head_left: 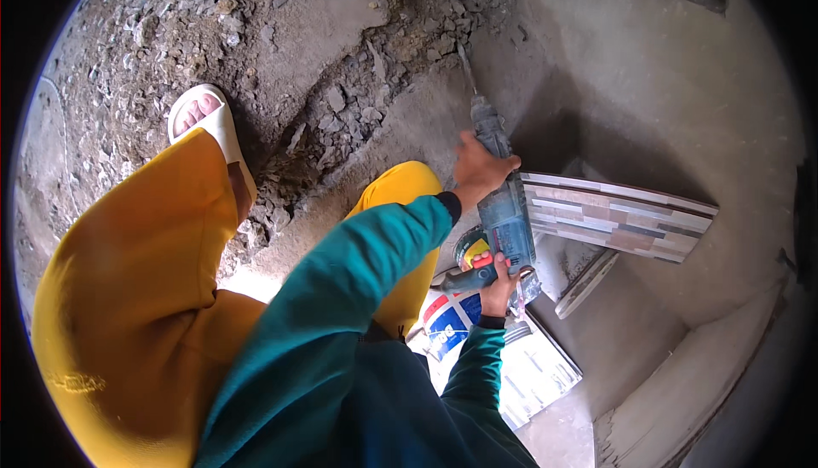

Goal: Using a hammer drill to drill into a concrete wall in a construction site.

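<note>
A blue-grey demolition hammer (509, 223) runs up the middle of the view, its long chisel bit (467, 69) pointing away from me. The bit's tip is at the edge of broken concrete; whether it touches is too small to tell. Wrapped round the front of the tool, behind the chuck, is my left hand (480, 166). My right hand (498, 289) grips the rear handle (467, 281), near the red switch. Teal sleeves with dark cuffs cover both arms.
Broken concrete rubble (336, 114) fills a trench across the floor. My sandalled foot (204, 114) stands at its left. Wood-patterned tiles (618, 217) lean right of the tool. A blue-and-white bucket (447, 327) and more tiles (537, 370) stand below it. A plastered wall (682, 85) rises at right.
</note>
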Action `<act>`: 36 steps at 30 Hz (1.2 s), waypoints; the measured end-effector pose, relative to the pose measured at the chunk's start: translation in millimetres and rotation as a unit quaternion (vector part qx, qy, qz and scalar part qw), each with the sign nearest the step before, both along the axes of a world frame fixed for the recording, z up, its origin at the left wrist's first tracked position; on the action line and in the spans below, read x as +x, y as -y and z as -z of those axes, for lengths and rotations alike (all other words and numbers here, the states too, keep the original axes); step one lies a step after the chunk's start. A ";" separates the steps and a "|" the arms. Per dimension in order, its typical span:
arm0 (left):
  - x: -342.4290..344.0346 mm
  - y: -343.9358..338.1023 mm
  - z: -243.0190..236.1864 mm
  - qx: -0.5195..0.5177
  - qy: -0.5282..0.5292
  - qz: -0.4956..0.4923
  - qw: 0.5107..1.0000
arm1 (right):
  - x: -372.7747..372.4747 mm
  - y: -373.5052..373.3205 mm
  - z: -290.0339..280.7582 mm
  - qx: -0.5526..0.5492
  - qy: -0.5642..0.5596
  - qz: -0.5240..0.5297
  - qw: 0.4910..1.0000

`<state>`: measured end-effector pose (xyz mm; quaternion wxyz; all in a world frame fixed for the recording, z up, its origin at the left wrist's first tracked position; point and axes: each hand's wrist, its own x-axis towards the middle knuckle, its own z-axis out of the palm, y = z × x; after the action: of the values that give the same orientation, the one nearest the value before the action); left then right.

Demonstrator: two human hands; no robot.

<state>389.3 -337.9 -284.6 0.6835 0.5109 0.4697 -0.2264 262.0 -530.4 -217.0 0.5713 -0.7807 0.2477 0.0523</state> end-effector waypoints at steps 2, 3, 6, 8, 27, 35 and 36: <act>-1.9 -5.7 -9.0 -0.005 -0.011 0.010 1.000 | -6.8 13.1 -15.2 0.011 -0.063 -0.010 0.998; 0.1 -9.5 -15.5 -0.015 -0.003 0.008 1.000 | -3.8 17.0 -29.1 -0.101 -0.046 -0.092 0.990; 3.5 -14.8 -44.8 -0.117 0.062 -0.030 0.991 | 22.1 12.4 -83.2 -0.297 0.025 -0.174 0.938; 13.0 -14.6 -64.2 -0.160 0.090 -0.055 0.981 | 39.8 -6.3 -134.4 -0.213 0.039 -0.161 0.963; 135.8 -51.5 -61.9 -0.441 0.160 -0.320 0.823 | 245.9 -160.2 -233.2 -0.372 -0.073 -0.377 0.845; 177.2 -64.4 -75.6 -0.366 0.041 -0.342 0.864 | 309.3 -170.8 -229.3 -0.365 -0.148 -0.324 0.860; 176.6 -62.5 -70.4 -0.368 0.040 -0.343 0.863 | 309.2 -165.7 -223.7 -0.333 -0.144 -0.311 0.878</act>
<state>565.9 -275.5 -214.2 0.8745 0.0371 0.4701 -0.1135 571.2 -364.7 6.7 0.1899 -0.9456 0.0746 0.2533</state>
